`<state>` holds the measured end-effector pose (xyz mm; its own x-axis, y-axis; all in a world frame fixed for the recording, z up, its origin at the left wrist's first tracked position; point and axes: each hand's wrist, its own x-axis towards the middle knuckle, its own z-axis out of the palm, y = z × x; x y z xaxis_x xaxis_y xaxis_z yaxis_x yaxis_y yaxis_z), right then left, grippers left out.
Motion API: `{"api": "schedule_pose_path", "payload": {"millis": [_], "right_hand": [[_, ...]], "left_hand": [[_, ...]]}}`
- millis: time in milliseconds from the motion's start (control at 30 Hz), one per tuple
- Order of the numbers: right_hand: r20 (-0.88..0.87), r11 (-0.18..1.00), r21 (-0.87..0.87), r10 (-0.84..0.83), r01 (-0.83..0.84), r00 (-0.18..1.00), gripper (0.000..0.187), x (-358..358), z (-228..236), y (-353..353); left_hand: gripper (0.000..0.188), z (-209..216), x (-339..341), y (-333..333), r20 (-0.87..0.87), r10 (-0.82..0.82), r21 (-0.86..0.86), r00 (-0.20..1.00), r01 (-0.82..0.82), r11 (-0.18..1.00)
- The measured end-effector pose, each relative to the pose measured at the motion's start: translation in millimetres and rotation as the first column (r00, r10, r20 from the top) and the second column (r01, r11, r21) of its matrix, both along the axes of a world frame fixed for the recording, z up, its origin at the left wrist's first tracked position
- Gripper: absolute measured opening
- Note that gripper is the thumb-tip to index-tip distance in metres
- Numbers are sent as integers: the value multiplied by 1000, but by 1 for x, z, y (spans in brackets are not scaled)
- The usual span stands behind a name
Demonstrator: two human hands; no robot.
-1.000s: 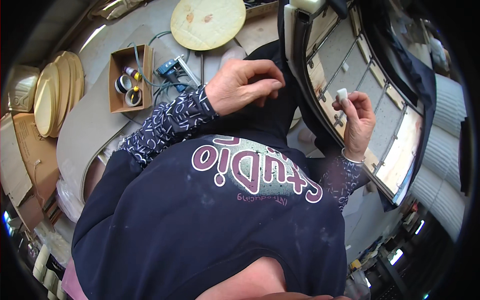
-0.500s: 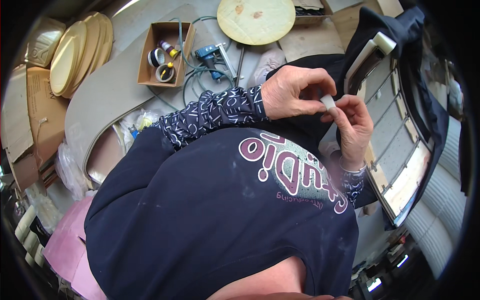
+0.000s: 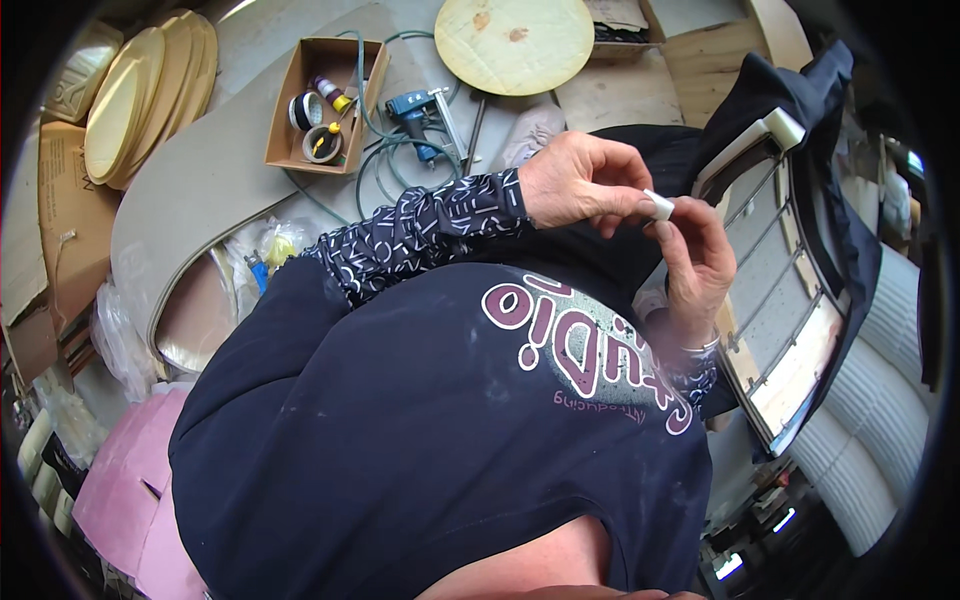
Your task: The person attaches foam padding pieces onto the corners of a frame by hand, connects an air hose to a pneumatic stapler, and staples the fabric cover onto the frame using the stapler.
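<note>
A small white piece (image 3: 658, 206), like a short strip or a little roll, sits between the fingertips of both hands, over dark cloth. My left hand (image 3: 585, 180) pinches one end of it between thumb and fingers. From the other side, my right hand (image 3: 698, 255) has its thumb and forefinger closed at the piece's far end. What exactly it is made of is too small to tell. Just right of my hands stands a chair-like wooden frame (image 3: 728, 360) with metal springs across it and dark fabric (image 3: 840, 100) draped along its edge.
Ahead lies a blue staple gun (image 3: 412, 115) with a green hose (image 3: 368, 172). Beside it, a cardboard box (image 3: 282, 118) holds tape rolls. A round yellowish disc (image 3: 513, 45) lies farther off. Stacked discs (image 3: 125, 105) are at far left, pink material (image 3: 125, 475) at lower left, white ribbed rolls (image 3: 850, 440) at right.
The white piece has turned and now shows more of its side. My right hand has shifted slightly left and down, and the whole view has moved a little.
</note>
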<state>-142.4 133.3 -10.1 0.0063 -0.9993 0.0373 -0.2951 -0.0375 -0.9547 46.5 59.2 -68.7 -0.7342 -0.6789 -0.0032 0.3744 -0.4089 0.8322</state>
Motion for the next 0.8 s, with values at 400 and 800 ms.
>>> {"api": "schedule_pose_path", "payload": {"millis": [400, 800], "right_hand": [[-24, 996, -79, -36, 34, 999, 30, 5, 4, 1], [-133, 853, -488, -282, 185, 950, 21, -1, 58, -53]], "left_hand": [[21, 18, -1, -7, 58, 66, -176, 996, -55, 983], [17, 22, -27, -40, -243, 175, -50, 954, -192, 980]]}}
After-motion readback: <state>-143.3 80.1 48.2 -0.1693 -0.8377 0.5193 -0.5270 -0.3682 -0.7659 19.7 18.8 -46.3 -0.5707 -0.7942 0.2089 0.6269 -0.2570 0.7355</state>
